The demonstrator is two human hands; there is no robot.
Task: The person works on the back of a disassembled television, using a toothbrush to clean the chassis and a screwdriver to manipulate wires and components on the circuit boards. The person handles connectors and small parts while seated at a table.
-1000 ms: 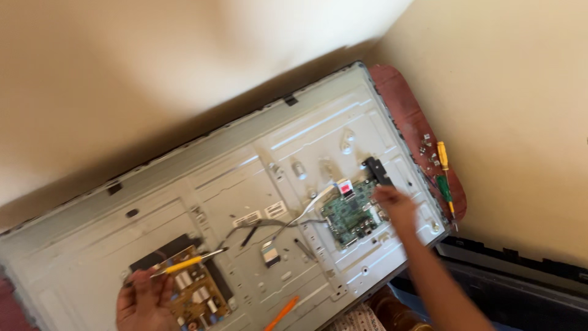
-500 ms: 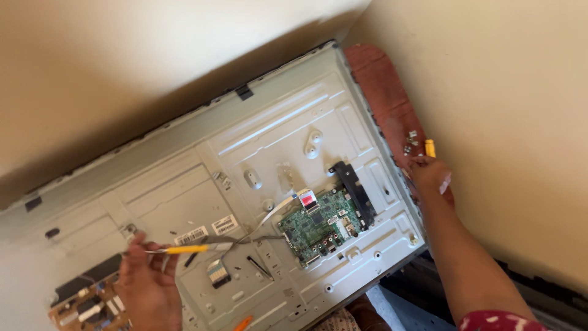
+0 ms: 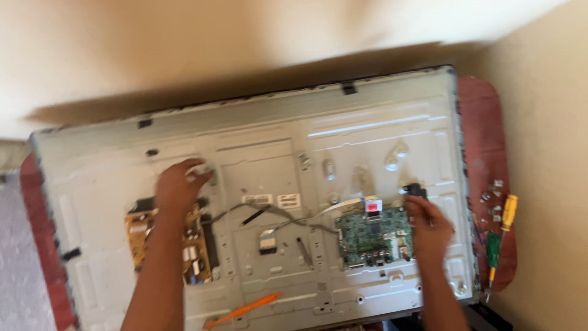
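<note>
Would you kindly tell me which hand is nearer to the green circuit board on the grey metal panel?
The right hand: it rests on the right edge of the green circuit board. The left hand is far off to the left, over the yellow-brown board.

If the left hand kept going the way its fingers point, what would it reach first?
The left hand points up and right over the TV's metal back panel. Only bare panel lies ahead, likely up to the top edge; motion blur makes this uncertain.
</note>
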